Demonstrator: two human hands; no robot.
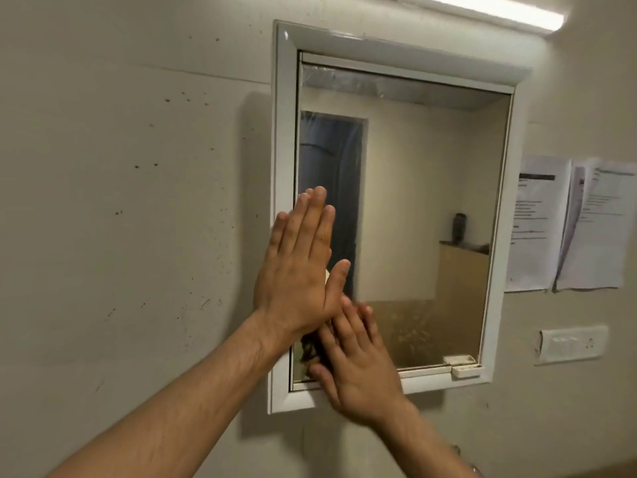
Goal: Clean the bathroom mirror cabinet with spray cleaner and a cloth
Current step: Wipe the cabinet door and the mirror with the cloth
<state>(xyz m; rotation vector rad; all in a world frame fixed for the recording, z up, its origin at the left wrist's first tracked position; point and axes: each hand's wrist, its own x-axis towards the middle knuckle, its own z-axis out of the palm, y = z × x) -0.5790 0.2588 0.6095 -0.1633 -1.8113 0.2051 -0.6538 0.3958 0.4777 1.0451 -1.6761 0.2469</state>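
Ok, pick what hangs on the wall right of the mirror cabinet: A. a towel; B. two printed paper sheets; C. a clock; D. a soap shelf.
B: two printed paper sheets hang on the wall beside the mirror cabinet, above a switch plate.

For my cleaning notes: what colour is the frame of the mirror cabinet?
The frame is white; head view shows it best.

Left hand (300, 267) and right hand (358, 367) (the right one motion-blurred) hide the 7 o'clock corner of the mirror (413, 201), incl. a dark reflection behind them. Papers (537, 222) at 3 o'clock: print too small to read, rt sheet cut by the edge.
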